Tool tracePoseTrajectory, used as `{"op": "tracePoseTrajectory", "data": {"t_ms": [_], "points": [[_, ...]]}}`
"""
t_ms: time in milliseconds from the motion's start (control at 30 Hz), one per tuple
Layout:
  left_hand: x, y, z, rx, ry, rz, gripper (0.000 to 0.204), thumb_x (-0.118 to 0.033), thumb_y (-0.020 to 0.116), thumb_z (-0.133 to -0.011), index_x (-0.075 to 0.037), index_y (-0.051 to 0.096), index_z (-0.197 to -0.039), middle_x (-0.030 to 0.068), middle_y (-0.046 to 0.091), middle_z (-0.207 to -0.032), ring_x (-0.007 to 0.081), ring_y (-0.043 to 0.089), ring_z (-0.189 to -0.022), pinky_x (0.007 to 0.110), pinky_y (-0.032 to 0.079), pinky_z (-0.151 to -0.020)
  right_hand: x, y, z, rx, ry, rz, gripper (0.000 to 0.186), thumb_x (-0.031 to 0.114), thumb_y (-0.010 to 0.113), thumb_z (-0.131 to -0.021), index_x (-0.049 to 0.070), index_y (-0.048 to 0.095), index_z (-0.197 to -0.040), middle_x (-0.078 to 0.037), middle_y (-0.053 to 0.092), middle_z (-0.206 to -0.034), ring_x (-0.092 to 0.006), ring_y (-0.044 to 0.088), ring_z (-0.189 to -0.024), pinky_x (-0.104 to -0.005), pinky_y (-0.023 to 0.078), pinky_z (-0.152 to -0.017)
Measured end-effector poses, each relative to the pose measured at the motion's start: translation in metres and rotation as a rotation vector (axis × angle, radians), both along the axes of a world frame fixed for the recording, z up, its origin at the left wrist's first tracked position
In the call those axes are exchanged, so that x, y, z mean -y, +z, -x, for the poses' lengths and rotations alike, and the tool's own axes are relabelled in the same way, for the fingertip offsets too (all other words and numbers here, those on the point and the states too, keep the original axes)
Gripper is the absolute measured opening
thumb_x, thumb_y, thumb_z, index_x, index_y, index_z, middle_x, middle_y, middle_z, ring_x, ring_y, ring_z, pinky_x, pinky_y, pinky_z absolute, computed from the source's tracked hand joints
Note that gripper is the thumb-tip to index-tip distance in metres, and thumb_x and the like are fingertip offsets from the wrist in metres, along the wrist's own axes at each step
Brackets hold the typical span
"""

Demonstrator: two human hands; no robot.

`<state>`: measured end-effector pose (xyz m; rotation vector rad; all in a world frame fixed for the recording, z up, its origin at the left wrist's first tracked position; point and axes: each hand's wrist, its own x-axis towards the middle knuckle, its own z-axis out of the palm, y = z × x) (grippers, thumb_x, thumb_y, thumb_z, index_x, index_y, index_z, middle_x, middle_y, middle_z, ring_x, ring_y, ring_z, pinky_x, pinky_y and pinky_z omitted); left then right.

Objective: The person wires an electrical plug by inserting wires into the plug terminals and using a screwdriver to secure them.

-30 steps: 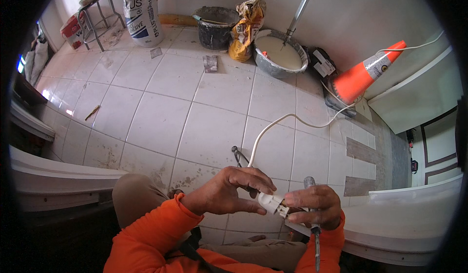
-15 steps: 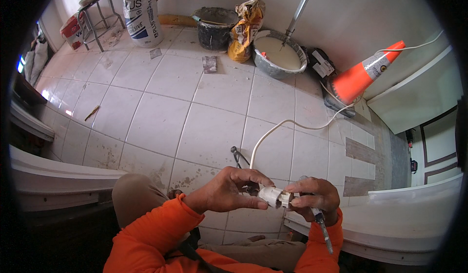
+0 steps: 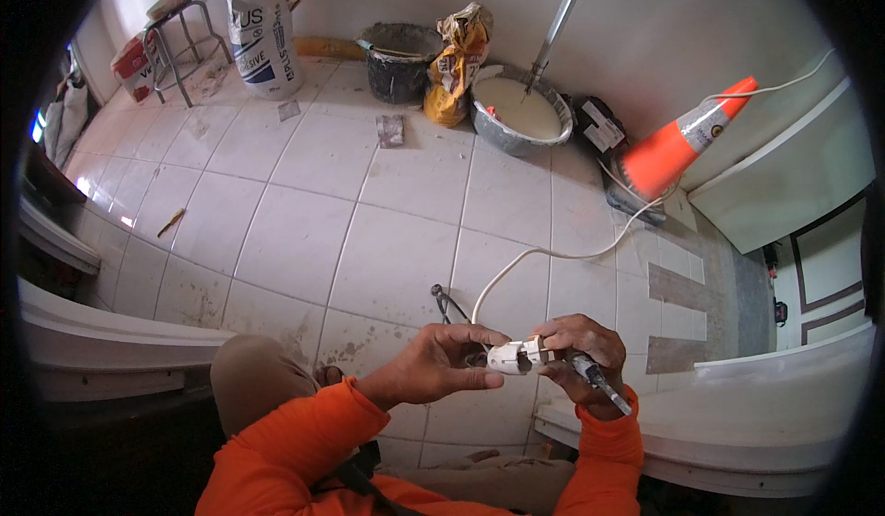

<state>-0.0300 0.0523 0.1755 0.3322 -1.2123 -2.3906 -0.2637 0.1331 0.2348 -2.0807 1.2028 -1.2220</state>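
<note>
A white electrical connector [image 3: 506, 359] sits between the thumb and fingers of my left hand [image 3: 441, 365]. The fingertips of my right hand [image 3: 586, 355] pinch its slotted end piece [image 3: 535, 348], which meets the main body. A screwdriver [image 3: 601, 385] is also tucked in my right hand, its blade pointing down and to the right. The white cable [image 3: 516, 264] runs over the floor and ends by my left hand, next to the connector. Just beyond my left fingers, a dark cord with a plug-like end [image 3: 437, 290] lies on the tiles; its other end is hidden.
Along the far wall stand a white bag [image 3: 265, 55], a black bucket [image 3: 396, 78], a yellow bag [image 3: 454, 73] and a grey basin [image 3: 516, 138] of pale mix with a metal shaft in it. An orange cone [image 3: 659, 161] leans at the right, the cable across it. A stool [image 3: 189, 41] is far left.
The connector has turned, so the slotted piece shows more plainly. My right hand has rolled and shifted slightly left; the screwdriver blade now points more to the right. The view has shifted a little.
</note>
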Motion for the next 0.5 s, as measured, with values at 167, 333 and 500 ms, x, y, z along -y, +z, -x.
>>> {"op": "tracePoseTrajectory", "data": {"t_ms": [167, 333, 500], "points": [[0.000, -0.002, 0.001, 0.039, 0.015, 0.058, 0.039, -0.001, 0.078, -0.085, -0.001, 0.066, -0.122, 0.0125, 0.068, -0.120, 0.0201, 0.066, -0.110, 0.036, 0.058, -0.097, 0.004, -0.002, 0.000, 0.009, -0.003, 0.030, 0.037, 0.012, 0.083, -0.082, 0.011, 0.060, -0.112, -0.016, 0.072, -0.104, -0.0229, 0.073, -0.088, -0.0292, 0.062, -0.062], [-0.001, -0.005, 0.006, 0.002, 0.092, 0.180, 0.041, -0.005, 0.080, -0.085, 0.001, 0.066, -0.123, 0.0091, 0.067, -0.116, 0.0169, 0.064, -0.108, 0.032, 0.057, -0.094, 0.003, -0.006, 0.006, 0.043, 0.051, 0.026, 0.037, 0.007, 0.083, -0.079, 0.012, 0.063, -0.110, -0.015, 0.072, -0.104, -0.0234, 0.074, -0.091, -0.0295, 0.062, -0.064], [-0.002, 0.005, 0.002, 0.141, 0.083, 0.154, 0.046, 0.000, 0.079, -0.083, 0.001, 0.063, -0.126, 0.0135, 0.067, -0.120, 0.0213, 0.066, -0.112, 0.035, 0.059, -0.096, 0.004, -0.011, 0.005, 0.091, 0.064, 0.007, 0.039, 0.003, 0.084, -0.076, 0.011, 0.064, -0.108, -0.016, 0.072, -0.104, -0.0236, 0.073, -0.094, -0.0303, 0.063, -0.066]]}}
